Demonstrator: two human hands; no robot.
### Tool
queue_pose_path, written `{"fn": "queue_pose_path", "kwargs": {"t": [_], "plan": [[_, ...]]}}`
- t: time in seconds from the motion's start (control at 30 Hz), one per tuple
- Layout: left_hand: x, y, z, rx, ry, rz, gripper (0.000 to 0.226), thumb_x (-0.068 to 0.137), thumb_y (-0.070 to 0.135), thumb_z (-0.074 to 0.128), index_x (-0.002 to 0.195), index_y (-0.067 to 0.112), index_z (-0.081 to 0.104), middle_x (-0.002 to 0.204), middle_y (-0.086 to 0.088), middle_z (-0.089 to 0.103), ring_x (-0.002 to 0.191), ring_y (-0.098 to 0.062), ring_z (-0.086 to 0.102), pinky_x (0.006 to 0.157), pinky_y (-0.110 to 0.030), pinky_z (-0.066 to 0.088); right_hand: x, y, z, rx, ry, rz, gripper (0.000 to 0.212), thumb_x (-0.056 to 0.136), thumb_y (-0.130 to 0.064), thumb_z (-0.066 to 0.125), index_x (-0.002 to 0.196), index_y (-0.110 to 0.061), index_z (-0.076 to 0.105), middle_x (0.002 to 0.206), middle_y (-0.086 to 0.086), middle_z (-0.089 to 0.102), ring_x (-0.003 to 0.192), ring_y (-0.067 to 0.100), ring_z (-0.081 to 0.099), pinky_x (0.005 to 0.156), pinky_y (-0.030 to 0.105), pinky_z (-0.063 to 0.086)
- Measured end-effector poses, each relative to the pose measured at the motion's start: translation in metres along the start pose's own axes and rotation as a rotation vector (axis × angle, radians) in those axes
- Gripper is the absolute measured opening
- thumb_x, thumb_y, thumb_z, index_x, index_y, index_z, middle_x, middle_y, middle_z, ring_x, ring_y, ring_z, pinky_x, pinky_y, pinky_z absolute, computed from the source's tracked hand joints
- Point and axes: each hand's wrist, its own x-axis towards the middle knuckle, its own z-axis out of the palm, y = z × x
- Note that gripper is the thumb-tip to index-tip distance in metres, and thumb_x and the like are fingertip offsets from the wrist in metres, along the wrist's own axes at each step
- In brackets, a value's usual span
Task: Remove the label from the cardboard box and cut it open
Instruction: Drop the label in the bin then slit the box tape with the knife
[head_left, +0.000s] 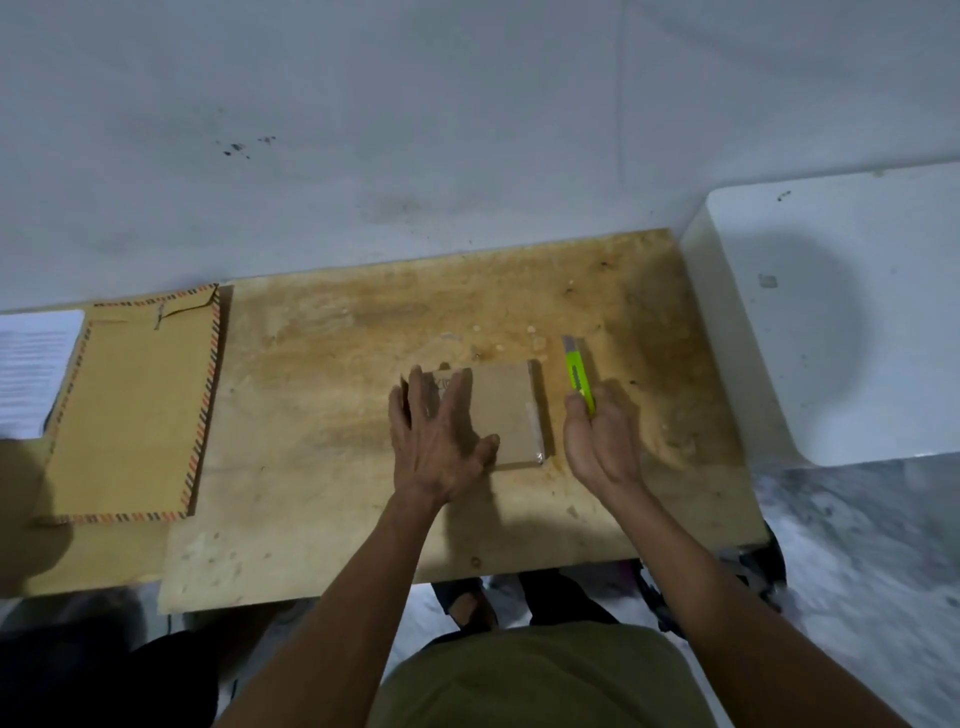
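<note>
A small flat cardboard box (506, 410) lies on the wooden table (337, 395), with clear tape along its right edge. My left hand (439, 441) rests flat on the box's left half, fingers spread, covering that part. Just right of the box lies a neon-green utility knife (577, 374), pointing away from me. My right hand (597, 441) is at the knife's near end, fingers curled around the handle's lower part. No label is visible on the uncovered part of the box.
A large brown envelope (135, 405) with a striped border lies at the table's left, beside a white printed sheet (31, 364). A white block (841, 312) stands against the table's right edge. A grey wall runs behind the table.
</note>
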Motion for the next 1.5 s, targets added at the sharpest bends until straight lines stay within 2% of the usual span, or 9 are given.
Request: {"fn": "queue_pose_path", "kwargs": {"t": [0.13, 0.23, 0.3, 0.47, 0.7, 0.87, 1.0, 1.23, 1.5], "plan": [[0.002, 0.006, 0.0, 0.034, -0.093, 0.005, 0.097, 0.078, 0.082, 0.048, 0.156, 0.041, 0.007, 0.164, -0.005, -0.02, 0.147, -0.038, -0.027, 0.118, -0.06, 0.001, -0.018, 0.007, -0.005, -0.045, -0.019, -0.106, 0.028, 0.102, -0.032, 0.035, 0.126, -0.023, 0.044, 0.096, 0.011, 0.064, 0.09, 0.037, 0.062, 0.077, 0.044, 0.051], [-0.001, 0.007, 0.001, 0.01, -0.107, 0.0, 0.098, 0.08, 0.08, 0.047, 0.157, 0.039, 0.003, 0.164, -0.007, -0.024, 0.145, -0.035, -0.033, 0.119, -0.057, -0.004, -0.025, 0.007, -0.002, -0.052, -0.036, -0.135, 0.045, 0.104, -0.033, 0.032, 0.149, -0.031, 0.029, 0.123, 0.012, 0.063, 0.106, 0.037, 0.062, 0.085, 0.044, 0.052], [-0.002, 0.006, 0.006, -0.023, -0.122, -0.005, 0.104, 0.075, 0.086, 0.042, 0.157, 0.038, 0.0, 0.162, -0.009, -0.027, 0.143, -0.034, -0.036, 0.119, -0.055, -0.008, -0.025, 0.006, 0.0, -0.08, -0.055, -0.152, 0.047, 0.105, -0.034, 0.031, 0.152, -0.033, 0.027, 0.122, 0.014, 0.065, 0.103, 0.035, 0.063, 0.082, 0.04, 0.052], [-0.001, 0.004, 0.009, -0.039, -0.121, 0.006, 0.111, 0.065, 0.091, 0.023, 0.157, 0.036, -0.003, 0.161, -0.011, -0.03, 0.142, -0.034, -0.039, 0.117, -0.05, -0.014, -0.021, -0.002, 0.006, -0.148, -0.059, -0.191, 0.047, 0.105, -0.031, 0.031, 0.152, -0.036, 0.026, 0.107, 0.018, 0.068, 0.093, 0.037, 0.061, 0.073, 0.036, 0.047], [-0.001, 0.004, 0.008, -0.003, -0.14, 0.008, 0.098, 0.084, 0.076, 0.045, 0.157, 0.035, -0.005, 0.16, -0.012, -0.031, 0.138, -0.032, -0.043, 0.118, -0.049, -0.015, -0.012, -0.01, 0.014, -0.209, -0.067, -0.176, 0.048, 0.105, -0.028, 0.032, 0.153, -0.031, 0.027, 0.102, 0.016, 0.068, 0.096, 0.035, 0.062, 0.078, 0.039, 0.052], [-0.002, 0.004, 0.009, -0.006, -0.13, 0.014, 0.096, 0.085, 0.075, 0.045, 0.157, 0.035, -0.005, 0.161, -0.013, -0.03, 0.135, -0.03, -0.046, 0.118, -0.047, -0.015, -0.012, -0.013, 0.017, -0.232, -0.044, -0.174, 0.047, 0.104, -0.026, 0.034, 0.151, -0.029, 0.03, 0.1, 0.017, 0.07, 0.091, 0.038, 0.065, 0.073, 0.037, 0.051], [-0.002, 0.004, 0.009, 0.007, -0.127, 0.021, 0.096, 0.086, 0.074, 0.044, 0.158, 0.033, -0.005, 0.161, -0.014, -0.029, 0.133, -0.03, -0.046, 0.118, -0.047, -0.016, -0.013, -0.015, 0.018, -0.272, -0.033, -0.174, 0.049, 0.102, -0.022, 0.038, 0.15, -0.028, 0.032, 0.092, 0.019, 0.071, 0.082, 0.038, 0.067, 0.07, 0.043, 0.057], [-0.001, 0.005, 0.009, -0.007, -0.143, 0.017, 0.096, 0.086, 0.075, 0.041, 0.158, 0.032, -0.007, 0.16, -0.013, -0.031, 0.134, -0.031, -0.046, 0.118, -0.05, -0.014, -0.009, -0.021, 0.02, -0.381, -0.052, -0.189, 0.05, 0.097, -0.011, 0.043, 0.145, -0.021, 0.037, 0.094, 0.019, 0.071, 0.082, 0.038, 0.069, 0.068, 0.042, 0.059], [-0.001, 0.006, 0.008, 0.001, -0.15, 0.007, 0.096, 0.087, 0.075, 0.04, 0.157, 0.031, -0.008, 0.159, -0.013, -0.033, 0.134, -0.031, -0.046, 0.118, -0.05, -0.015, -0.024, -0.01, 0.012, -0.429, -0.101, -0.203, 0.041, 0.094, -0.011, 0.043, 0.135, -0.019, 0.046, 0.1, 0.02, 0.068, 0.088, 0.04, 0.065, 0.062, 0.033, 0.044]]}}
